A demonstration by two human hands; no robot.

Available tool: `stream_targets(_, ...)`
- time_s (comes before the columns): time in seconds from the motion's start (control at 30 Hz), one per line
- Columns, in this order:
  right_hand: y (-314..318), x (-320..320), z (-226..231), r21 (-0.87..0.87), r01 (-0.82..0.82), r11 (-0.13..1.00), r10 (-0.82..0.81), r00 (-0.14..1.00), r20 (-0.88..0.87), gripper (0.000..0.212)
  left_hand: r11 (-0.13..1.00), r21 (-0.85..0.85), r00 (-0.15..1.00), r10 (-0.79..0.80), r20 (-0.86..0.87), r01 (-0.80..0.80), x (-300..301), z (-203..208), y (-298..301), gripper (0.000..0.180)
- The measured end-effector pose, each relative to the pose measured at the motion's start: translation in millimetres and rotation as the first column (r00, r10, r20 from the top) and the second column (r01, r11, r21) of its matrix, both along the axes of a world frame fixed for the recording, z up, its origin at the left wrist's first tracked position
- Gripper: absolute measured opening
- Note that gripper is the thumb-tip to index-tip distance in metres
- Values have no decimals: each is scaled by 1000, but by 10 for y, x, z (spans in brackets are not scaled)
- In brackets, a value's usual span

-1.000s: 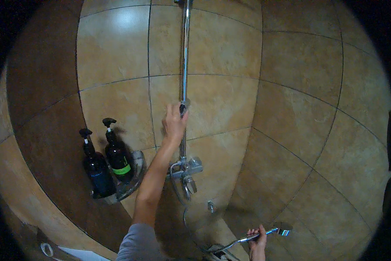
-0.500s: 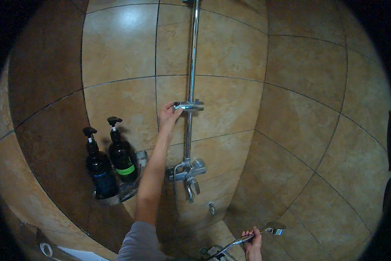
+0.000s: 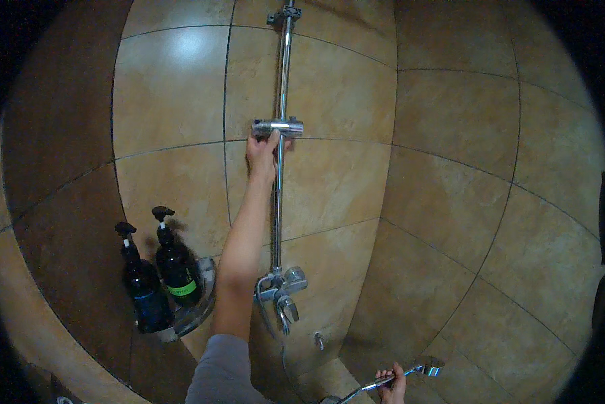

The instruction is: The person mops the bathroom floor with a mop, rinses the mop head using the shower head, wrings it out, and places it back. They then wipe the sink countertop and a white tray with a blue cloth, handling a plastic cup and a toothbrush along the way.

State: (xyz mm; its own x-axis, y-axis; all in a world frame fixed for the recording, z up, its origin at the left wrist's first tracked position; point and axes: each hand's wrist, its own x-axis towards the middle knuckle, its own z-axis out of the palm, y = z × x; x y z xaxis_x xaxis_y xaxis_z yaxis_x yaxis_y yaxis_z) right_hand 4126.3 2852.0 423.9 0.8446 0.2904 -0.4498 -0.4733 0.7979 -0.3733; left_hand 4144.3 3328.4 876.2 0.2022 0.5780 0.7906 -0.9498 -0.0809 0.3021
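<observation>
My left hand [image 3: 262,156] reaches up to a chrome sliding bracket [image 3: 277,128] on a vertical shower rail [image 3: 277,202]. Its thumb presses the front of the bracket from below, and the other fingers go behind it, partly hidden. At the lower right, my right hand [image 3: 392,386] is wrapped round the handle of a chrome hand shower [image 3: 429,370], held tilted with its head to the right. A metal hose [image 3: 359,392] runs down from that handle to the left. Below the bracket, a chrome mixer tap [image 3: 282,291] is fixed at the foot of the rail.
Two dark pump bottles [image 3: 146,296] [image 3: 178,273] stand on a corner shelf [image 3: 198,313] left of my forearm. Tiled walls [image 3: 457,202] meet in a corner to the right. A small wall outlet [image 3: 319,340] sits low, and a bracket [image 3: 284,16] holds the rail's top.
My left hand and the sliding bracket have moved up the rail, from below a tile joint to above it. The right hand still grips the hand shower. The view has tilted upward slightly.
</observation>
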Motion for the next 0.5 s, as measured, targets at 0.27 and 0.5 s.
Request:
stream_targets(0.27,-53,113,-180,-6,76,997,-76,997,5,27,991,106,990,92,-108,-81,-185,203,153,52)
stream_targets(0.5,39,93,-289,34,-41,999,38,996,79,30,978,121,973,187,-139,-171,-254,232,213,39)
